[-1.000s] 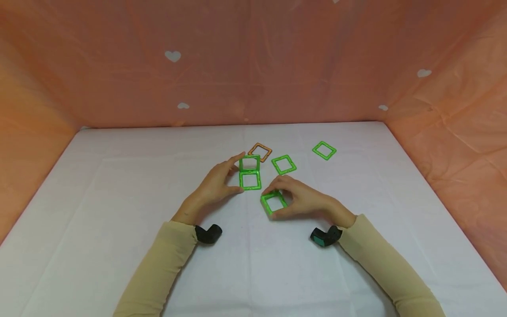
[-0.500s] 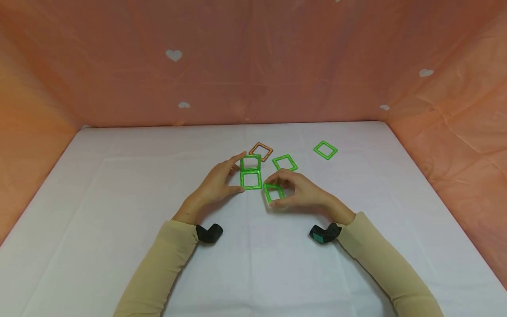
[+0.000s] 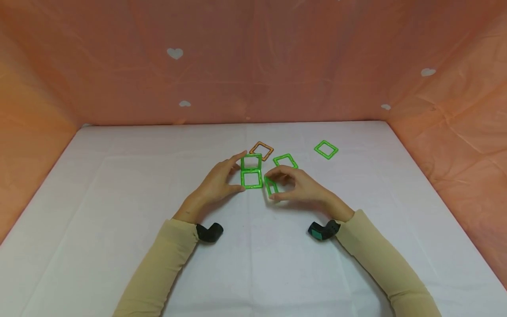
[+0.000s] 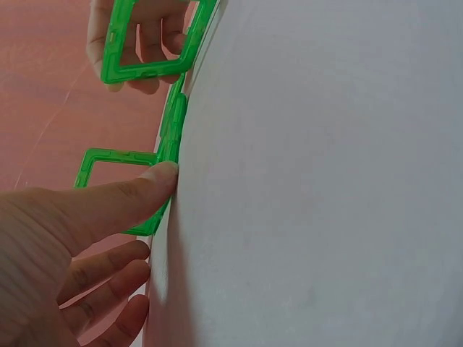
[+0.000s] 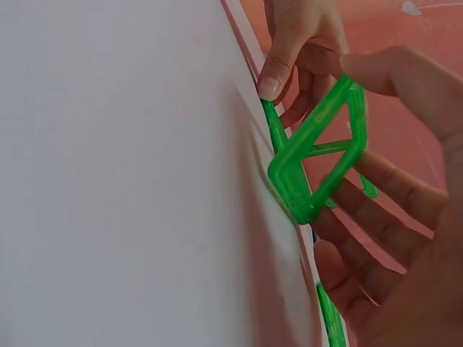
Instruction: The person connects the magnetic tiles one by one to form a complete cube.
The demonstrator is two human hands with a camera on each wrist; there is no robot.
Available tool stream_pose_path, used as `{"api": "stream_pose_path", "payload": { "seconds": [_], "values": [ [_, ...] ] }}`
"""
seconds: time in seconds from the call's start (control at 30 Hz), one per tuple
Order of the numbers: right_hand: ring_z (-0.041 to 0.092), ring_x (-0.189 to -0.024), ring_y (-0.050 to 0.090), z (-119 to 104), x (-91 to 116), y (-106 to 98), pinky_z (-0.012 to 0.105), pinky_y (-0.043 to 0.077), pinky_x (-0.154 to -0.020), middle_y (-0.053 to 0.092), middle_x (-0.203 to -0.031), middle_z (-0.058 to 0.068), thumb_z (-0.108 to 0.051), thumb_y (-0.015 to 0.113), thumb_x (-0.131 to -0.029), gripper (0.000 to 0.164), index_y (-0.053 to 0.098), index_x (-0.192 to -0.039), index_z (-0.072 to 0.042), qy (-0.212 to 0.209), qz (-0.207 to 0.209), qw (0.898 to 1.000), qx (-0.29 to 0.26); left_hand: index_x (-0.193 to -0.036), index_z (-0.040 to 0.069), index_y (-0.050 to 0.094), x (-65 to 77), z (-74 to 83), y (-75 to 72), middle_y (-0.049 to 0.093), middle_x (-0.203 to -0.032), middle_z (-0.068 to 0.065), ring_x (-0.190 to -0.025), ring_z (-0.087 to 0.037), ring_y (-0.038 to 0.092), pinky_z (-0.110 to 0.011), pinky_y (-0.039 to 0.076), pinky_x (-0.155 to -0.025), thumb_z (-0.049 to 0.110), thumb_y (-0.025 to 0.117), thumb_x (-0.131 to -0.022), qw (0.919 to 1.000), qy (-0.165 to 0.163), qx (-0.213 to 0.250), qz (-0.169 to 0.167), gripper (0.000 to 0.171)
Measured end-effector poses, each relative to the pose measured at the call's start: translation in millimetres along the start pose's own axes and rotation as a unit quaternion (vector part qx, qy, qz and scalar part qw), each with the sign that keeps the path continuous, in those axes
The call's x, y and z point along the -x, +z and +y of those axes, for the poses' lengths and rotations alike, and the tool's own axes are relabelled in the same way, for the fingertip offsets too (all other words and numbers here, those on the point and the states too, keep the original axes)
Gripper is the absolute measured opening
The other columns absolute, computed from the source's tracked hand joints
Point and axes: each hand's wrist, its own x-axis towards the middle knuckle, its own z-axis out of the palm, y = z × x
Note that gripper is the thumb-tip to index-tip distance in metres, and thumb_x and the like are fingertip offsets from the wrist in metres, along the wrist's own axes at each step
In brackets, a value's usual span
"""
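- White table point(image 3: 253, 273) beneath it all.
- Left hand point(image 3: 215, 180) grips with thumb and forefinger; right hand point(image 3: 305, 187) pinches.
- Joined green pair point(image 3: 251, 170), in the left's hold, runs lengthwise away from the person.
- Single green frame point(image 3: 267, 187), in the right's, tilts just right of it.

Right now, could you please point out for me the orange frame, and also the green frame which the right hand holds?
Orange frame point(image 3: 266, 146): head view, on its upper right bar.
Green frame point(image 4: 145, 71) in the right hand point(image 4: 150, 37): left wrist view, on its lower bar.
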Motion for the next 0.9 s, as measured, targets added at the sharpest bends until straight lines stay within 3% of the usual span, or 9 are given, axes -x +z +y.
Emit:
{"api": "stream_pose_path", "payload": {
  "seconds": [0.23,0.57,0.9],
  "values": [
    [0.026,-0.111,0.058,2.3,-4.6,-1.2,0.045,0.047,-0.09,0.061,-0.122,0.012,-0.008,0.078,-0.079,0.055,0.056,-0.129,-0.004,-0.004,0.018,0.999,-0.04,-0.151,0.015,0.029,0.2,0.9,-0.7,0.058,-0.123,-0.017,-0.11,-0.031,0.052,-0.047,0.04,-0.099,0.012,0.08,-0.078,1.0,-0.001,0.0,0.002,0.089],
    [0.023,-0.111,0.059,3.8,-8.3,-3.0,0.034,0.05,-0.089,0.058,-0.127,0.013,-0.005,0.077,-0.079,0.058,0.054,-0.131,0.0,-0.007,0.013,0.997,-0.08,-0.151,0.017,0.029,-0.6,-1.5,1.3,0.059,-0.121,-0.017,-0.11,-0.031,0.053,-0.047,0.04,-0.1,0.013,0.081,-0.077,1.0,0.002,-0.004,0.006,0.09],
    [0.029,-0.117,0.056,5.1,-10.0,-2.9,0.044,0.045,-0.1,0.054,-0.131,0.017,-0.003,0.074,-0.081,0.058,0.05,-0.134,0.002,0.007,0.005,0.994,-0.108,-0.15,0.017,0.03,-1.0,-3.0,2.1,0.059,-0.12,-0.016,-0.109,-0.031,0.052,-0.048,0.039,-0.099,0.013,0.08,-0.077,0.9999,0.006,-0.004,0.009,0.089]
  ]
}}
